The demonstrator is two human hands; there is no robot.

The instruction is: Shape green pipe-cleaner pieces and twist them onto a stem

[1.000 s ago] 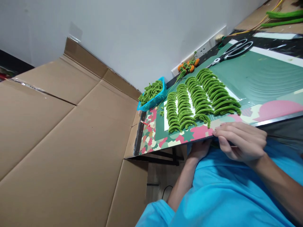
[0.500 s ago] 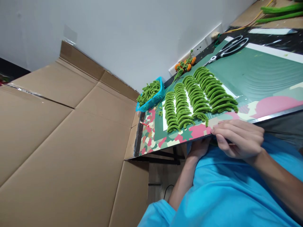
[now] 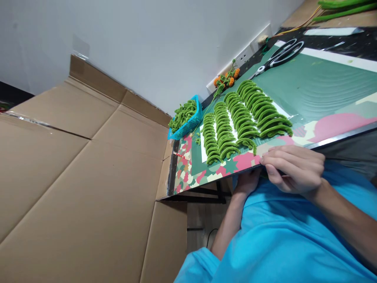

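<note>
My right hand (image 3: 294, 167) is closed at the table's front edge, its fingers curled and pressed together; what they hold, if anything, is hidden. Lower and to the left, my left hand (image 3: 247, 181) is partly under the table edge, its fingers out of sight. Curved fuzzy green pieces (image 3: 246, 122) lie in several rows on white sheets over a green mat (image 3: 318, 78). One short row ends near the fingertips of my right hand. A blue basket (image 3: 188, 126) full of similar green pieces (image 3: 184, 114) stands at the mat's far left corner.
Black-handled scissors (image 3: 282, 55) lie on the mat's far side. Orange and green fuzzy stems (image 3: 226, 80) rest by the wall socket (image 3: 243, 58). Long green strips (image 3: 344, 10) are at the top right. Large cardboard (image 3: 88, 188) stands left of the table.
The view has shifted slightly, so the table things appear a little further left and up. Both hands keep nearly the same pose and place at the table edge.
</note>
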